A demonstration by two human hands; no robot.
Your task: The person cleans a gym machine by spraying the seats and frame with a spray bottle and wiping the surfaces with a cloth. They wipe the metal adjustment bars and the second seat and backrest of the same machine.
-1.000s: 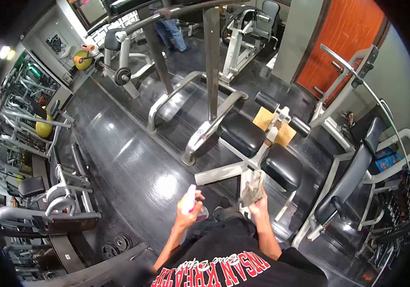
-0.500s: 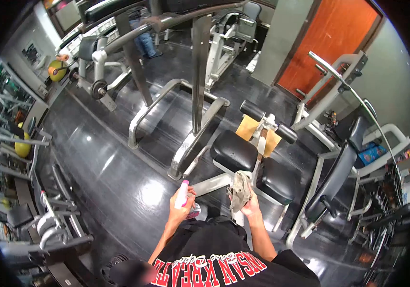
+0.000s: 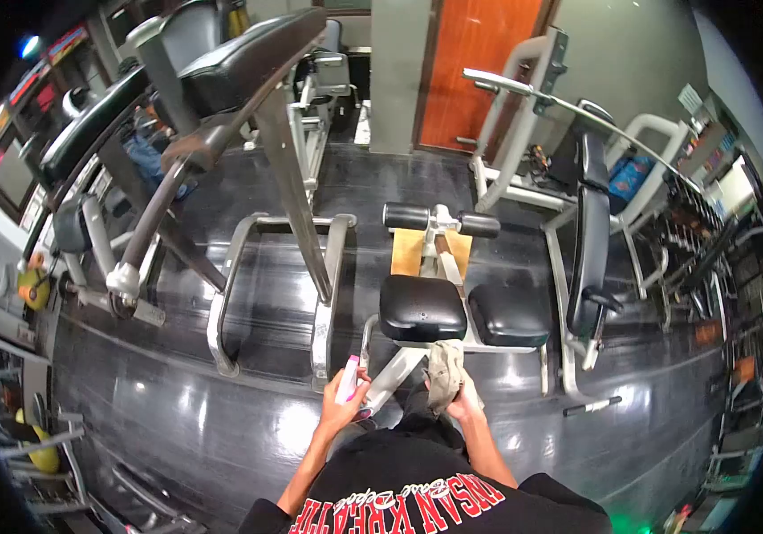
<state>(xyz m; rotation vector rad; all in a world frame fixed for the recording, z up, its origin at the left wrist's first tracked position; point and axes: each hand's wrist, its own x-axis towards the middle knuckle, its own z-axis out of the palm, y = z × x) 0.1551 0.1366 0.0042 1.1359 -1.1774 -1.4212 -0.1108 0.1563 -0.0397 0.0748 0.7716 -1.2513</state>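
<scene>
My left hand (image 3: 340, 405) is wrapped round a spray bottle (image 3: 348, 378) with a white and pink top; its lower part is mostly hidden behind the fingers. In my right hand (image 3: 468, 402) is a crumpled beige-grey cloth (image 3: 445, 376), which hangs over the fingers. Just beyond the cloth is a black padded seat (image 3: 422, 307) on a light metal frame, with small spots on its top. A second black pad (image 3: 508, 315) sits to its right. Behind them are black foam rollers (image 3: 406, 215) on the same machine.
A tall metal frame (image 3: 297, 214) with a black pad on top stands at the left. To the right is a bench (image 3: 588, 240) under a long barbell (image 3: 560, 102). An orange door (image 3: 475, 71) is at the back. Dark shiny floor (image 3: 177, 400) lies around me.
My view has turned to the right and come nearer the padded seat. Both hands still hold the spray bottle and the cloth, the cloth now overlapping the seat's front edge in view.
</scene>
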